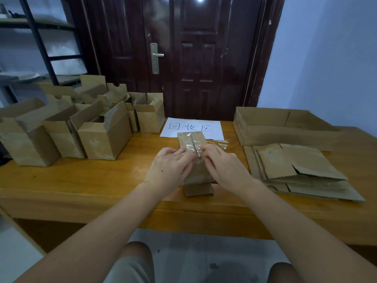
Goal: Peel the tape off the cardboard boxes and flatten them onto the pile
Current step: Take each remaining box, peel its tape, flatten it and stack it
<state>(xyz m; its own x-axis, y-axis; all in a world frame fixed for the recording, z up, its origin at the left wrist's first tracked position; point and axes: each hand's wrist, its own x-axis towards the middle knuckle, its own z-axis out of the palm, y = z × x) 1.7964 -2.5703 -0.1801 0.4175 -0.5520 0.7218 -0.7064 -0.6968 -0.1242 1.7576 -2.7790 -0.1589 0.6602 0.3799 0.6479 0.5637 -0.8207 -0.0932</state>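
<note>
A small cardboard box [193, 158] stands on the wooden table [102, 180], in the middle, near the person. Clear tape [192, 147] runs along its closed top. The left hand [169, 170] holds the box's left side with bent fingers. The right hand [222, 166] pinches the tape at the near end of the top. A white paper sign [212, 129] lies just behind the box. On the left stand many open boxes [102, 137]; what is inside them is hidden. On the right lies the pile of flat boxes [295, 170]. Behind it sits a wide cardboard tray [285, 129] with flat card in it.
</note>
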